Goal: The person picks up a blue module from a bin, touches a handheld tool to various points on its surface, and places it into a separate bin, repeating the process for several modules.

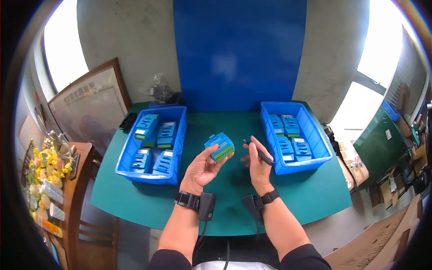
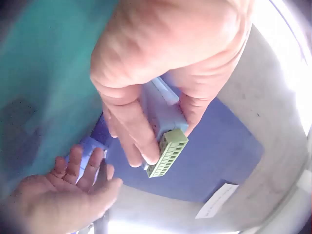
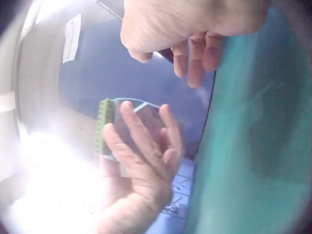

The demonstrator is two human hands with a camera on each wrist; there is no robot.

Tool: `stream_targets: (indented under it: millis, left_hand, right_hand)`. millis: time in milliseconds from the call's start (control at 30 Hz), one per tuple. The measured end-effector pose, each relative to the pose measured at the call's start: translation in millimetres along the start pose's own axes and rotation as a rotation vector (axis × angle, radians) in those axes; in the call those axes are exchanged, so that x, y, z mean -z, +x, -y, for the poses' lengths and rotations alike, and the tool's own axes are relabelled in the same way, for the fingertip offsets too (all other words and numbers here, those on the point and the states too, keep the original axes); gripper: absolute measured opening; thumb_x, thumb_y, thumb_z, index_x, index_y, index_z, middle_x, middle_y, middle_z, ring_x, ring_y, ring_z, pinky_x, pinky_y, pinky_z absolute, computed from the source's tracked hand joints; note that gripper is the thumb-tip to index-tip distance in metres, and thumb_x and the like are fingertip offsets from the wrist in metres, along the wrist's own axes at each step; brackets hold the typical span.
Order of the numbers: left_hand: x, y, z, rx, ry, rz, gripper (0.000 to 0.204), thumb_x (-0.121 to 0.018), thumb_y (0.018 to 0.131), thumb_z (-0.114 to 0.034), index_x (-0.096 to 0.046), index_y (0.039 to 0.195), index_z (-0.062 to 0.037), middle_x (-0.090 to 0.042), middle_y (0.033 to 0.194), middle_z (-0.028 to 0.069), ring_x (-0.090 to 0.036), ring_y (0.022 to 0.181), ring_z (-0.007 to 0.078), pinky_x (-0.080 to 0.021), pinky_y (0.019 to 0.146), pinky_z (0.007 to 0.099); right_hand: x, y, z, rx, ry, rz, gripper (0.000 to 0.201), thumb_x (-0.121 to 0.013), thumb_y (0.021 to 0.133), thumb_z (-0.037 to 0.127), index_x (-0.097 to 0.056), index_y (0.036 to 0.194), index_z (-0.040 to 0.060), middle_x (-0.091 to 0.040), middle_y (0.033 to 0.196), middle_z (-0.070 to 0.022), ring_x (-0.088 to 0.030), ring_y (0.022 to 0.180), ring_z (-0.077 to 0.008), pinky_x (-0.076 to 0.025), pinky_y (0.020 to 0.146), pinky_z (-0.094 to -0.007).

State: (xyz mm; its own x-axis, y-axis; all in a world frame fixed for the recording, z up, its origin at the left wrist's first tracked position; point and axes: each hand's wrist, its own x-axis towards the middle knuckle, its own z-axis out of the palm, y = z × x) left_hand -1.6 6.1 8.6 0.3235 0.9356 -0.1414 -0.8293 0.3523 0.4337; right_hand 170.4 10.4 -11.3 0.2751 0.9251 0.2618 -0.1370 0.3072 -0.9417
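Observation:
My left hand (image 1: 203, 167) grips a blue module with a green terminal strip (image 1: 219, 146), lifted above the green table (image 1: 148, 198). The left wrist view shows the fingers (image 2: 127, 127) curled round the module (image 2: 164, 117), its green strip (image 2: 168, 153) pointing outward. My right hand (image 1: 257, 163) holds a thin black tool (image 1: 261, 155) close to the module's right. In the right wrist view the right hand (image 3: 190, 29) is at the top and the module (image 3: 139, 121) sits in the left hand below it.
A blue bin (image 1: 179, 135) with several blue modules stands at the left, and another blue bin (image 1: 315, 130) with several modules at the right. A blue panel (image 1: 238, 54) rises behind the table. A wooden cabinet (image 1: 78, 180) stands at the left edge.

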Motion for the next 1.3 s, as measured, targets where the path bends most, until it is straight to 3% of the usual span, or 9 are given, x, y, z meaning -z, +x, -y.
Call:
stream_targets:
  millis: [133,233,300,467,767,900,1100,1167,1300]
  left_hand:
    - [8,9,6,-0.036,-0.007,-0.111,0.040,-0.069,0.082,-0.006,-0.050,0.114,0.0079,-0.061,0.109,0.0190,-0.062,0.102,0.0345,-0.061,0.077,0.0269]
    - [11,6,-1,-0.032,0.029,-0.138,0.038,-0.069,0.083,-0.008,-0.051,0.113,0.0069,-0.062,0.107,0.0173,-0.064,0.100,0.0314,-0.060,0.079,0.0264]
    - [11,4,0,-0.037,0.064,-0.142,0.035,-0.069,0.084,-0.010,-0.053,0.111,0.0051,-0.063,0.105,0.0156,-0.066,0.095,0.0276,-0.059,0.079,0.0255]
    - [18,5,2,0.011,0.146,-0.150,0.030,-0.069,0.083,-0.013,-0.057,0.106,0.0033,-0.064,0.103,0.0133,-0.065,0.091,0.0205,-0.055,0.082,0.0284]
    - [13,4,4,-0.019,0.154,-0.132,0.037,-0.070,0.082,-0.012,-0.055,0.110,0.0080,-0.062,0.107,0.0162,-0.065,0.097,0.0274,-0.056,0.085,0.0290]
    - [17,5,2,-0.011,0.136,-0.099,0.041,-0.070,0.082,-0.012,-0.052,0.113,0.0093,-0.061,0.109,0.0170,-0.065,0.097,0.0293,-0.057,0.084,0.0287]
    - [20,7,4,0.013,0.119,-0.128,0.038,-0.068,0.082,-0.007,-0.052,0.114,0.0054,-0.063,0.107,0.0129,-0.065,0.099,0.0250,-0.057,0.082,0.0290]
    - [18,6,3,0.013,0.154,-0.109,0.036,-0.069,0.081,-0.006,-0.053,0.112,0.0037,-0.064,0.107,0.0108,-0.065,0.099,0.0226,-0.057,0.082,0.0298]
    - [10,2,1,-0.033,0.227,-0.103,0.037,-0.067,0.081,-0.002,-0.052,0.115,-0.0003,-0.063,0.107,0.0087,-0.064,0.100,0.0216,-0.055,0.085,0.0327]
  right_hand:
    - [4,0,7,-0.034,0.202,0.062,0.024,-0.060,0.092,0.019,-0.066,0.104,-0.0011,-0.068,0.088,-0.0106,-0.064,0.065,-0.0121,-0.046,0.053,-0.0213]
    - [3,-8,14,-0.064,0.231,0.284,0.019,-0.061,0.090,0.014,-0.067,0.098,-0.0021,-0.068,0.084,-0.0095,-0.064,0.065,-0.0119,-0.046,0.053,-0.0210]
    - [-6,-19,21,-0.097,0.127,0.358,0.013,-0.061,0.085,0.004,-0.067,0.093,-0.0042,-0.067,0.082,-0.0110,-0.064,0.066,-0.0139,-0.047,0.055,-0.0218]
    - [-16,-27,17,0.014,0.004,0.449,0.014,-0.063,0.083,0.004,-0.067,0.094,-0.0044,-0.067,0.083,-0.0109,-0.065,0.068,-0.0131,-0.047,0.053,-0.0201]
    - [-1,-14,7,-0.049,0.124,0.191,0.012,-0.065,0.085,0.009,-0.067,0.091,-0.0013,-0.067,0.078,-0.0069,-0.063,0.062,-0.0108,-0.046,0.052,-0.0195]
    - [-2,-14,13,0.034,0.137,0.111,0.009,-0.065,0.085,0.008,-0.065,0.088,-0.0008,-0.065,0.076,-0.0056,-0.063,0.062,-0.0108,-0.045,0.052,-0.0187]
    - [-11,-24,15,0.049,0.105,0.366,0.006,-0.066,0.084,0.003,-0.064,0.088,-0.0008,-0.064,0.076,-0.0039,-0.062,0.062,-0.0080,-0.045,0.052,-0.0174]
    - [-9,-24,14,0.023,0.060,0.314,0.007,-0.066,0.085,0.006,-0.065,0.088,-0.0003,-0.064,0.075,-0.0035,-0.062,0.061,-0.0088,-0.045,0.052,-0.0181]
    - [-5,-14,16,0.002,0.067,0.011,0.012,-0.065,0.087,0.011,-0.063,0.090,-0.0011,-0.062,0.073,-0.0066,-0.060,0.056,-0.0117,-0.043,0.047,-0.0210]
